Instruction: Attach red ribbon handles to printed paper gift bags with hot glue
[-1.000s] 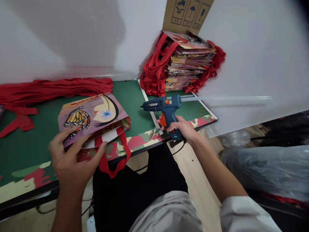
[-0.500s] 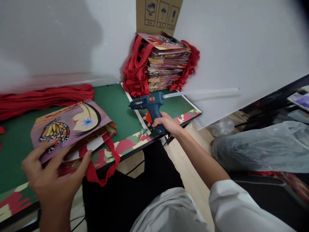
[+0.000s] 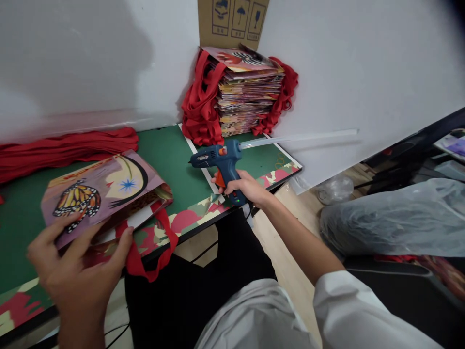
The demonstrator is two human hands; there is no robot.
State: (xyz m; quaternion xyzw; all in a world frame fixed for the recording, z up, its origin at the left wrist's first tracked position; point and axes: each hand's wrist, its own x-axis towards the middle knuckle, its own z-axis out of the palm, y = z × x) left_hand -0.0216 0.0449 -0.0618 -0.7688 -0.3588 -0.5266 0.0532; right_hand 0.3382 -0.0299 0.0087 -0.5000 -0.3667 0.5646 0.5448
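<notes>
A paper bag (image 3: pixel 119 177) with a butterfly and a blue flower printed on it lies at the left of the green table. My left hand (image 3: pixel 82 261) grips its near opening, fingers on the printed face and thumb by the mouth. From that opening a red ribbon handle (image 3: pixel 167 237) hangs over the table's front edge. In my right hand (image 3: pixel 241 186) is a blue glue gun (image 3: pixel 228 162), held above the table with its nozzle pointing left towards the bag. A long clear glue stick (image 3: pixel 298 138) sticks out of its back.
Behind stands a stack of folded bags (image 3: pixel 250 97) with red handles, against a cardboard box (image 3: pixel 232 24). A bundle of red ribbons (image 3: pixel 69 148) lies along the back left of the table (image 3: pixel 167 145). Plastic-wrapped goods (image 3: pixel 392 220) are at the right.
The glue gun in my right hand has shifted slightly left and down. My left hand still grips the bag, and the whole view has moved a little.
</notes>
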